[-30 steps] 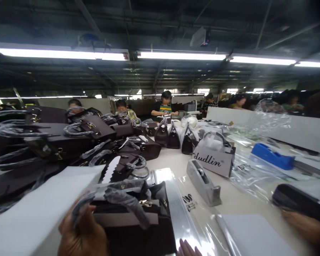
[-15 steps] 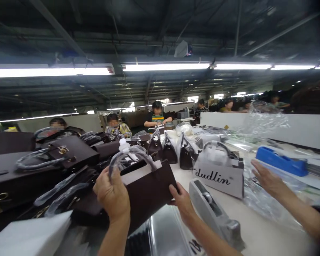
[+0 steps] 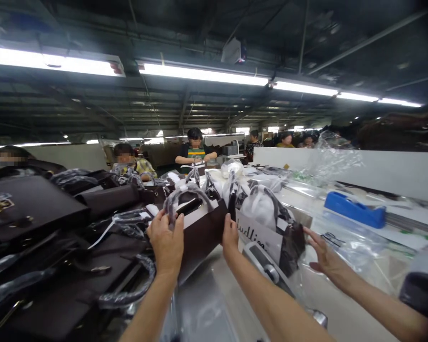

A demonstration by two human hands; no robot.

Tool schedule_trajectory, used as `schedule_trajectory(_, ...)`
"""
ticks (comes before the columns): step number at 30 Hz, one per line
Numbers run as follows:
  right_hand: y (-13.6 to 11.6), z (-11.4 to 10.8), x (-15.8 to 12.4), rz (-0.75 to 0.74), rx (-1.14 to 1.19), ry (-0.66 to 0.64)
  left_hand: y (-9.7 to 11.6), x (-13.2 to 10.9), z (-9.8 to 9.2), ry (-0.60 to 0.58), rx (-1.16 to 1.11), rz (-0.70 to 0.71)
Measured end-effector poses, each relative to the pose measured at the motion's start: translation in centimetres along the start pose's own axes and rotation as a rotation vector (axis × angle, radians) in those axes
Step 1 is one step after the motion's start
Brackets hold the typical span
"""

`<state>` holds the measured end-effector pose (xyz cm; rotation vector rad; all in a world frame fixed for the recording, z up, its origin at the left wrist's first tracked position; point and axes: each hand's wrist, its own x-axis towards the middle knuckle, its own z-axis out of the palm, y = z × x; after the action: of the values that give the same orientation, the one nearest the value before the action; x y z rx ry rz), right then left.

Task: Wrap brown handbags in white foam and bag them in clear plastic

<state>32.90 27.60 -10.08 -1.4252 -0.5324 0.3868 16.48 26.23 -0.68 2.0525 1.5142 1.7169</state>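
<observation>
Pile of dark handbags (image 3: 39,223), handles film-wrapped, fills the 9 o'clock side of the surface (image 3: 345,318). Left hand (image 3: 166,240) is clenched on the left end of a dark brown handbag (image 3: 203,232), fingers up at its film-wrapped handle. The handbag is at 12 o'clock from the person, tilted with its right end higher. Cannot tell if its lower edge touches the surface. Right hand (image 3: 230,235) is pressed against the bag's right end, grasping it from 3 o'clock. Just beside it at 3 o'clock: branded bag (image 3: 257,232) with a white printed panel, in clear plastic. Grey tape dispenser (image 3: 267,268) sits at that bag's 6 o'clock, partly hidden by the right forearm. Co-worker's hand (image 3: 323,254) is at 4 o'clock, fingers spread, on the plastic. Blue tape dispenser (image 3: 355,209) is at 2 o'clock, near the white partition (image 3: 378,171). Other people are at the far end, 12 o'clock.
</observation>
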Motion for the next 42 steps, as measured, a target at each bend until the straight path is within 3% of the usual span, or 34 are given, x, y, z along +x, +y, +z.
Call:
schedule_trajectory(5,1.2,3.4,-1.1,0.042,-0.184,-0.124,-5.0,-2.9,1.6,-0.187,-0.04,-0.063)
schedule_trajectory(9,2.0,4.7,-2.6,0.021,-0.264,-0.168,-7.2,-4.9,1.6,-0.401,-0.154,-0.117)
schedule_trajectory(12,2.3,4.9,-2.2,-0.015,-0.291,-0.171,-7.5,-5.1,2.1,-0.473,-0.176,-0.087)
schedule_trajectory(15,2.1,4.5,-1.1,-0.086,-0.315,-0.215,-6.8,-4.5,3.0,-0.415,-0.092,-0.007)
schedule_trajectory(18,1.1,3.4,-0.7,-0.145,-0.355,-0.288,-6.0,-4.0,3.4,-0.381,-0.063,-0.018)
schedule_trajectory(23,-2.9,0.3,-2.9,-0.211,-0.404,-0.449,-5.8,-5.3,0.7,-0.425,-0.039,-0.12)
schedule_trajectory(26,-6.0,-2.4,-4.2,-0.235,-0.372,-0.577,-6.1,-7.4,-3.0,-0.448,-0.005,-0.212)
schedule_trajectory(28,-8.1,-5.0,-5.6,-0.231,-0.343,-0.669,-5.7,-9.1,-6.5,-0.484,0.008,-0.272)
schedule_trajectory(32,-10.6,-13.1,-11.2,-0.282,-0.409,-0.883,-4.0,-13.2,-14.7,-0.51,0.017,-0.383)
schedule_trajectory(35,-9.3,-20.1,-17.1,-0.31,-0.67,-1.024,-2.5,-17.9,-19.6,-0.505,0.044,-0.438)
schedule_trajectory(36,-8.3,-22.3,-19.1,-0.374,-0.754,-1.086,-2.0,-19.9,-20.7,-0.523,0.059,-0.438)
schedule_trajectory(38,-6.0,-26.1,-23.0,-0.528,-0.833,-1.169,-1.2,-24.5,-21.9,-0.698,0.137,-0.355)
schedule_trajectory(42,-1.6,-30.9,-29.1,-0.872,-0.751,-1.289,-0.8,-33.6,-21.4,-0.981,0.241,0.012)
